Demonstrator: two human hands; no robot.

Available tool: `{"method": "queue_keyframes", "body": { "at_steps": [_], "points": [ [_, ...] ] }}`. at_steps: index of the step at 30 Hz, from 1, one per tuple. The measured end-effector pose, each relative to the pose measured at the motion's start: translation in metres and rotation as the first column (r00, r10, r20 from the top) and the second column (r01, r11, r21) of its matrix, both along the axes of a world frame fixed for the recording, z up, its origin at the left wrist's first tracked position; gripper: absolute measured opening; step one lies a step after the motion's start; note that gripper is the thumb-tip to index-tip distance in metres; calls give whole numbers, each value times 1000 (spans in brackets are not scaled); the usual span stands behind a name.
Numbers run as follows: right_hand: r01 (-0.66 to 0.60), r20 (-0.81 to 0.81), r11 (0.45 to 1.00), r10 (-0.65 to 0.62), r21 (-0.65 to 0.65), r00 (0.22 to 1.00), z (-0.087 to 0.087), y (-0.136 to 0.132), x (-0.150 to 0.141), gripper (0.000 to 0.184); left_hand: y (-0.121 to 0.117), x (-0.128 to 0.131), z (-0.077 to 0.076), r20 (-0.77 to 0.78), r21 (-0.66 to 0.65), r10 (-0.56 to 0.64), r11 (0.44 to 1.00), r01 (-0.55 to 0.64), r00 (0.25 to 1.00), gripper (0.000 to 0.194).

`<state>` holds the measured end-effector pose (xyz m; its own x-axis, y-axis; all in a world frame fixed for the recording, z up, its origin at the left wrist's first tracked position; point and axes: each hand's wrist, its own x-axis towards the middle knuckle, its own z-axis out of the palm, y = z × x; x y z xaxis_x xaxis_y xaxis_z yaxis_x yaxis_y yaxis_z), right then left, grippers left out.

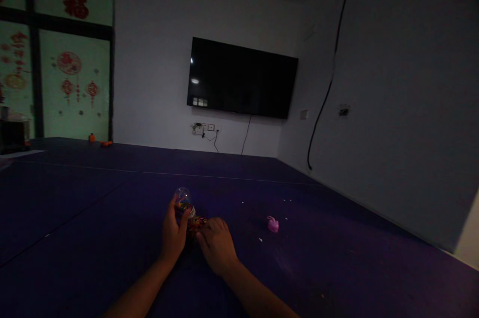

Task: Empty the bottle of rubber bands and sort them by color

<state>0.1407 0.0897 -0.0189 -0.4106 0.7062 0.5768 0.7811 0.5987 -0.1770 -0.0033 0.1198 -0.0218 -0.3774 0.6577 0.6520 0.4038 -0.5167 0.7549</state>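
Note:
My left hand [174, 230] is wrapped round a small toy with a clear dome top [183, 199] and colourful bits inside, standing on the dark purple floor mat [112, 218]. My right hand [216, 243] rests beside it, knuckles up and fingers curled, touching the toy's red and orange base [195, 223]. What the right fingers grip is hidden. A small pink piece [273, 224] lies on the mat to the right of my hands, apart from them.
A black wall television [241, 78] hangs ahead, with sockets and a cable below. Glass doors with red decorations [71, 66] stand at the left. Small orange items [106, 144] lie far off by the doors. A white wall runs along the right.

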Motion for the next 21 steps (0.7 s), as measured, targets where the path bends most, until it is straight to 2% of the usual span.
{"method": "queue_keyframes", "body": {
  "at_steps": [4, 10, 16, 21],
  "points": [
    [68, -75, 998, -69, -17, 995, -3, 4, 1, 30, 1, 0, -2, -10, -1, -23, 1000, 23, 1000, 58],
    [12, -131, 1000, -15, -28, 991, -9, 9, 4, 26, 6, -3, -6, 101, 11, -23, 1000, 22, 995, 57],
    [43, -158, 998, -50, -48, 986, -11, 10, 3, 29, 0, -1, -1, 32, 10, -27, 1000, 27, 999, 57],
    [14, -127, 999, -20, -46, 992, -10, 8, 3, 30, 3, -2, -3, 68, -14, -19, 1000, 20, 998, 56]
  ]
}}
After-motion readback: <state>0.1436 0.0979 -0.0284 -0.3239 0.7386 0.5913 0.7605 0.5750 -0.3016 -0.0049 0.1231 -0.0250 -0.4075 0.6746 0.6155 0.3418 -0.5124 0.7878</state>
